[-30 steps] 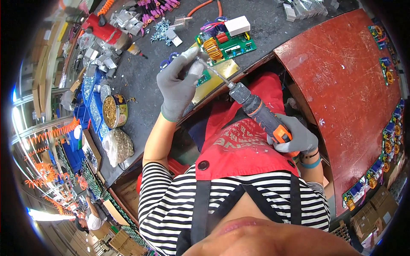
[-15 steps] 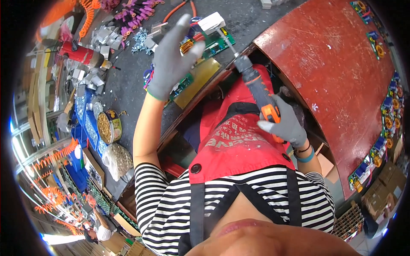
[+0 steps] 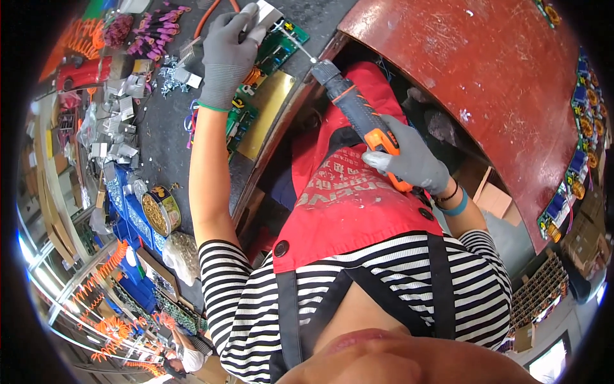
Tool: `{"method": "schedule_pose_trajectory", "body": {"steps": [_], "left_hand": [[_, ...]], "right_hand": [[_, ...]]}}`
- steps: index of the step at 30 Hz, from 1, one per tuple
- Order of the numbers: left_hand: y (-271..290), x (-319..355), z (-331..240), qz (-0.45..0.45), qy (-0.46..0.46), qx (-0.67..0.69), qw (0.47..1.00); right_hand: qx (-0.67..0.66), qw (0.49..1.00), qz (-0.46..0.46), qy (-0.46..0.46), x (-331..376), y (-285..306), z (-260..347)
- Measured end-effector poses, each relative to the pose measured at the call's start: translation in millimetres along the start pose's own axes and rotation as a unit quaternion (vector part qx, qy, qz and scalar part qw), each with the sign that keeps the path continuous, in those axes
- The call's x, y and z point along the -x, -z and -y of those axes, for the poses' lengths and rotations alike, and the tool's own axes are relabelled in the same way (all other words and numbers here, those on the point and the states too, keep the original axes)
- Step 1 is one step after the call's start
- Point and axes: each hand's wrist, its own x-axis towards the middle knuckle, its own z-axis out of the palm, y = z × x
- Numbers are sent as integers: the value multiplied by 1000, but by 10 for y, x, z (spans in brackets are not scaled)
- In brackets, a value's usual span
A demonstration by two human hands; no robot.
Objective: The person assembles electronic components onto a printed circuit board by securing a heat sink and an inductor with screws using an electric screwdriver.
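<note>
My right hand point(image 3: 419, 157), in a grey work glove, is wrapped round the orange and black handle of a cordless screwdriver point(image 3: 352, 102). Its long bit points away from me and its tip reaches the side of a silver metal heat sink point(image 3: 267, 14). My left hand point(image 3: 230, 54), gloved too, is closed with thumb and fingertips on that heat sink. Below the heat sink lies a green circuit board point(image 3: 276, 54). Another circuit board point(image 3: 242, 121) rests nearer me, partly covered by my left wrist, beside a yellow plate point(image 3: 268, 105).
Loose screws point(image 3: 173, 75), heat sinks point(image 3: 121, 134) and purple-tipped parts point(image 3: 157, 29) lie on the dark bench at left. A round tin point(image 3: 160, 211) holds small brass-coloured pieces. At right, a red board point(image 3: 460, 77) carries several circuit boards point(image 3: 579, 147) along its far edge.
My left hand has gone from spread fingers beside the heat sink to closed on it. The screwdriver stays in my right hand, its bit still at the heat sink. The whole view has shifted.
</note>
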Motion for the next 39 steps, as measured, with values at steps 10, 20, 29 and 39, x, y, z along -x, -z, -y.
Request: {"method": "schedule_pose_trajectory", "body": {"steps": [10,20,29,39], "left_hand": [[-46,51,30,-8,18,26,999],[-7,8,131,-2,-28,26,999],[34,54,86,12,-12,45,999],[73,-95,5,62,-92,-110,988]], "right_hand": [[35,999,9,-14,-33,-4,-12],[-13,999,32,-19,-177,-14,-98],[-28,998,41,-44,-302,-32,-161],[-46,998,15,-25,-262,-66,-86]]}}
